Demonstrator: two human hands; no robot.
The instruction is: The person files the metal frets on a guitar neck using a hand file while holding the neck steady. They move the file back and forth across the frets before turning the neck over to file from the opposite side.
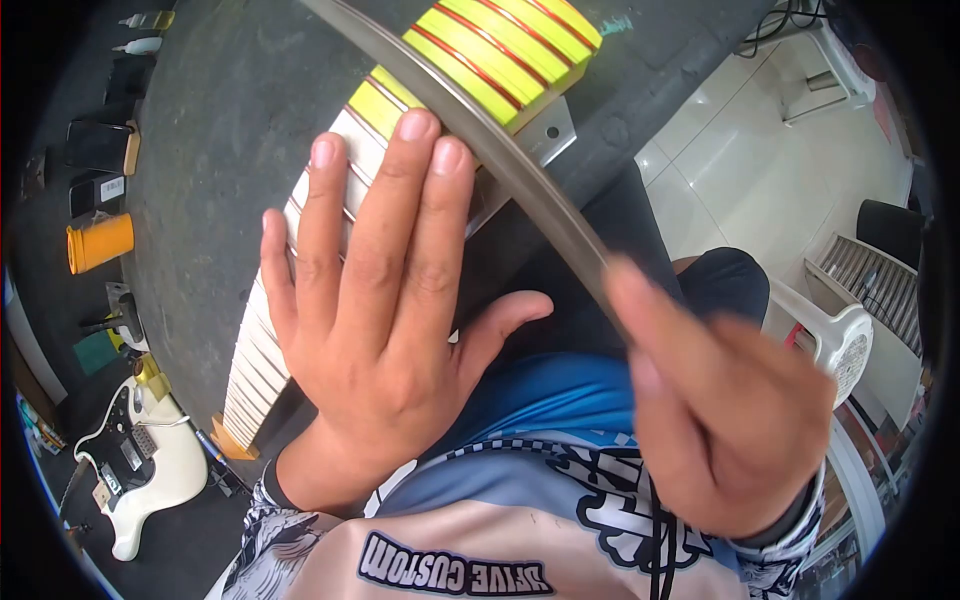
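Your right hand (735,415) pinches the near end of a long grey bar (540,200), which crosses over the fretted neck (362,140) on the tabletop (205,200). The neck lies left of that grip, its long axis running near-left to far-right. Your left hand (370,330) is nearer, palm down on it, fingers loosely spread. White strips cover the near stretch, bright yellow the far, frets showing between.

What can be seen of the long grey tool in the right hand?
The long grey tool is narrow and apparently metal. It looks curved, though the lens may cause this. It slants across the yellow striped section and leaves the picture at the top. The right hand grips its lower end; whether the tool touches that section is unclear.
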